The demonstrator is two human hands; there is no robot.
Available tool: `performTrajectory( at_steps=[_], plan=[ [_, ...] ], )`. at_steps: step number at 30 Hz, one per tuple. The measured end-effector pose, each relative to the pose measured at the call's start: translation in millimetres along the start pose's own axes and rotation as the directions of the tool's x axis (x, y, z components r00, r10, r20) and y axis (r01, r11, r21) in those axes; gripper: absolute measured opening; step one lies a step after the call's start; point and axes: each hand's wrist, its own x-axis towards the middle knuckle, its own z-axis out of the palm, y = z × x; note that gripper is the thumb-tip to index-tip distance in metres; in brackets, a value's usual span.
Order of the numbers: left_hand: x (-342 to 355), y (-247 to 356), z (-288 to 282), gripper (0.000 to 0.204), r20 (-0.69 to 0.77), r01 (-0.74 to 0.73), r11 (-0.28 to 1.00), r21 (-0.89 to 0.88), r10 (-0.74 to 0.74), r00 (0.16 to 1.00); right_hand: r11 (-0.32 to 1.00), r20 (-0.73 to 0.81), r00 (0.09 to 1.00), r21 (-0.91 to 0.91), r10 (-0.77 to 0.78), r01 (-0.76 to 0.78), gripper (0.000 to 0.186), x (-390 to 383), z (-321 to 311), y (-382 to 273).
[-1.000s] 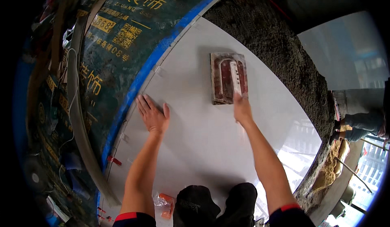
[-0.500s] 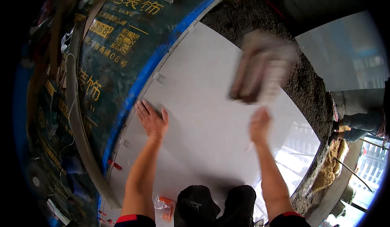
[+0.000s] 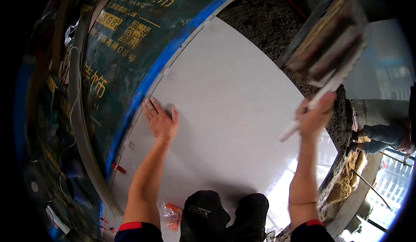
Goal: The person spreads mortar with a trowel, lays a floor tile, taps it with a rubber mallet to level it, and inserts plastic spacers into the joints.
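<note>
My left hand (image 3: 160,119) lies flat, fingers spread, on a large pale tile (image 3: 221,90) near its left edge. It presses on nothing else. My right hand (image 3: 316,112) is closed round the pale handle of a broad block-headed mallet (image 3: 331,47). The mallet is lifted at the upper right, over the tile's far right edge and the dark mortar bed, its head smeared by motion. Along the tile's left edge sit small clear clips and a red wedge (image 3: 118,168).
Blue tape (image 3: 145,94) and a dark green printed sheet (image 3: 117,64) border the tile at left. A long grey strip (image 3: 78,107) lies on the sheet. Rough mortar (image 3: 249,29) lies beyond. A person's legs (image 3: 379,138) stand at far right. A plastic bag of orange pieces (image 3: 173,216) is near my knees.
The mallet has swung up and to the right with my right hand, away from above the tile. My left hand stays flat in about the same place.
</note>
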Motion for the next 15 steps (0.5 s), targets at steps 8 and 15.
performTrajectory(
  at_steps=[8, 15],
  plan=[
    [-8.1, -4.0, 9.9, 0.087, -0.008, -0.006, 1.0, 0.005, 0.006, 1.0, 0.783, 0.402, 0.82, -0.616, 0.408, -0.088, 0.077, 12.8, 138.4, 119.2],
    [-1.7, -2.8, 5.6, 0.089, -0.033, -0.022, 1.0, -0.016, 0.021, 0.999, 0.768, 0.377, 0.677, -0.419, 0.632, -0.484, 0.079, -72.5, 92.9, 115.7]
  ],
)
